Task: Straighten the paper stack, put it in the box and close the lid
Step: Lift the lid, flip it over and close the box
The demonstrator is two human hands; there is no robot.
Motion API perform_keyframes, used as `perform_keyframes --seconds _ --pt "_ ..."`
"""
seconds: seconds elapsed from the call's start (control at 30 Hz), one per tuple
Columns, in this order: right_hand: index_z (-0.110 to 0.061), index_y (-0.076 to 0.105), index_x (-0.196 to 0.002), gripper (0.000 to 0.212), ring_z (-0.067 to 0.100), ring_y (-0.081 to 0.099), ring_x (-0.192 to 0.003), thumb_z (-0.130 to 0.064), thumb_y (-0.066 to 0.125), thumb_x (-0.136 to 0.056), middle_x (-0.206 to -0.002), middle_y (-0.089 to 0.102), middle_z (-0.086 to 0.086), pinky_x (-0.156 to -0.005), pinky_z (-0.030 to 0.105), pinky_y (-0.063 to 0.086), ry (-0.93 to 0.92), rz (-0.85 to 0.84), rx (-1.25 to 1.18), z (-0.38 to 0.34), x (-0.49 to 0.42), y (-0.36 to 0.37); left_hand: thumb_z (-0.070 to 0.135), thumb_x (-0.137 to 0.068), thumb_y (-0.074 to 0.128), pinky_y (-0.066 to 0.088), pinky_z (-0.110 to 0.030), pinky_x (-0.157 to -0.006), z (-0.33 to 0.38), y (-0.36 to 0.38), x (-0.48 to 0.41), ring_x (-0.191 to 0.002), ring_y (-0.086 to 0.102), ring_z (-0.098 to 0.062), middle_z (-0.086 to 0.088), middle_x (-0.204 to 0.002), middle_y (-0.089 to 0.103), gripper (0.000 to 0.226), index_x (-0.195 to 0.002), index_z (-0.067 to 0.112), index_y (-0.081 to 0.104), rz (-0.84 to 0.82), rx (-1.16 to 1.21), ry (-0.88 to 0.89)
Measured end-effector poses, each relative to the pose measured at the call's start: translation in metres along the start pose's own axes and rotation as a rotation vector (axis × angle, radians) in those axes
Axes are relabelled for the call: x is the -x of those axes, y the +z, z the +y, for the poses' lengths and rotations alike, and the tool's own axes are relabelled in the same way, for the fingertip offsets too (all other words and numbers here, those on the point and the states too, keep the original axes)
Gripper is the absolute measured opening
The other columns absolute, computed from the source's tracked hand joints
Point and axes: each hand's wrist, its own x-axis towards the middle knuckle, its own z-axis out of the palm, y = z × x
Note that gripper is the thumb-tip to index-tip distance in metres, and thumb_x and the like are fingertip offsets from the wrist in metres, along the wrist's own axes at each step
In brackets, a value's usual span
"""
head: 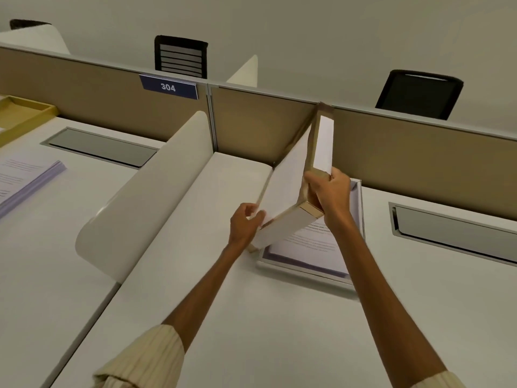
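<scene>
A shallow white box lies on the desk with a printed paper stack inside it. Above it, the box lid, white outside with brown cardboard edges, is held tilted nearly upright over the box's left part. My left hand pinches the lid's lower left corner. My right hand grips the lid's right rim. The lid hides the far left part of the box and stack.
A curved white divider stands to the left. Beyond it lie another paper stack and a yellow tray. A tan partition runs along the back. A metal cable slot sits at right.
</scene>
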Motion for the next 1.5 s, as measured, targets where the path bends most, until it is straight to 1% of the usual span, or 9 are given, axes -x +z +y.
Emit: perform_keyframes --seconds 0.13,0.2,0.3,0.47,0.6,0.73,0.97,1.13,1.5 --pt "-0.018 0.056 -0.094 0.019 0.014 0.056 -0.067 -0.028 0.068 -0.084 -0.077 0.058 -0.005 -0.054 0.015 0.045 0.062 0.008 -0.014 0.022 -0.005 -0.027 0.054 -0.087 0.062 0.047 -0.036 -0.098 -0.013 0.002 -0.010 -0.120 0.056 -0.027 -0.014 -0.136 0.054 0.071 -0.136 0.006 0.044 -0.132 -0.109 -0.233" --pt "-0.022 0.055 -0.094 0.017 0.015 0.056 -0.069 -0.029 0.067 -0.084 -0.077 0.057 -0.009 -0.054 0.016 0.045 0.098 0.008 -0.027 0.033 -0.006 -0.040 0.060 -0.086 0.058 0.050 -0.038 -0.089 -0.015 0.005 -0.015 -0.098 0.060 -0.024 -0.018 -0.111 0.062 0.063 -0.111 0.002 0.057 -0.198 -0.150 -0.282" --pt "-0.019 0.057 -0.094 0.019 0.013 0.055 -0.070 -0.033 0.066 -0.085 -0.080 0.057 -0.006 -0.055 0.017 0.042 0.156 0.007 -0.004 0.054 -0.009 -0.057 0.065 -0.083 0.058 0.042 -0.029 -0.071 -0.011 0.007 -0.018 -0.078 0.054 -0.019 -0.007 -0.077 0.053 0.053 -0.075 0.013 0.049 -0.203 -0.207 -0.287" --pt "-0.008 0.059 -0.087 0.028 0.032 0.061 -0.078 -0.037 0.062 -0.087 -0.099 0.066 0.022 -0.071 0.035 0.053 0.257 0.014 0.100 0.089 -0.013 -0.080 0.071 -0.075 0.061 0.048 -0.029 -0.076 -0.001 0.010 -0.018 -0.094 0.065 -0.025 -0.013 -0.099 0.064 0.071 -0.104 0.006 0.057 -0.201 -0.353 -0.259" --pt "-0.011 0.060 -0.096 0.033 0.037 0.064 -0.091 -0.044 0.058 -0.091 -0.109 0.067 0.022 -0.084 0.043 0.054 0.301 0.027 0.144 0.115 -0.016 -0.096 0.075 -0.073 0.059 0.052 -0.041 -0.094 0.007 0.029 0.000 -0.116 0.062 -0.033 -0.013 -0.129 0.061 0.093 -0.134 0.006 0.046 -0.114 -0.419 -0.214" --pt "-0.016 0.053 -0.096 0.024 0.026 0.056 -0.091 -0.040 0.056 -0.093 -0.105 0.060 0.012 -0.083 0.039 0.049 0.388 0.005 0.189 0.142 -0.018 -0.111 0.076 -0.074 0.057 0.053 -0.040 -0.087 0.011 0.046 0.016 -0.109 0.065 -0.031 -0.013 -0.121 0.064 0.089 -0.126 0.005 0.049 -0.014 -0.517 -0.147" --pt "-0.011 0.056 -0.078 0.037 0.025 0.052 -0.074 -0.039 0.044 -0.099 -0.069 0.054 0.004 -0.057 0.024 0.038 0.256 0.062 0.329 0.172 -0.003 -0.111 0.071 -0.080 0.056 0.053 -0.038 -0.085 0.015 0.060 0.032 -0.107 0.065 -0.031 -0.013 -0.121 0.064 0.083 -0.127 0.004 0.047 0.047 -0.558 -0.080" --pt "-0.001 0.064 -0.108 0.042 0.024 0.057 -0.085 -0.038 0.045 -0.099 -0.093 0.062 0.010 -0.078 0.030 0.043 0.182 0.113 0.393 0.180 0.008 -0.111 0.067 -0.083 0.055 0.048 -0.044 -0.100 0.009 0.059 0.038 -0.125 0.056 -0.034 -0.014 -0.140 0.054 0.088 -0.143 0.005 0.037 0.007 -0.509 -0.079" --pt "-0.002 0.064 -0.089 0.031 0.021 0.055 -0.069 -0.029 0.050 -0.099 -0.076 0.059 0.008 -0.068 0.028 0.043 0.129 0.207 0.378 0.189 0.026 -0.109 0.059 -0.085 0.060 0.055 -0.041 -0.095 -0.011 0.041 0.049 -0.110 0.066 -0.032 -0.009 -0.124 0.066 0.070 -0.134 0.009 0.051 -0.007 -0.377 -0.013"
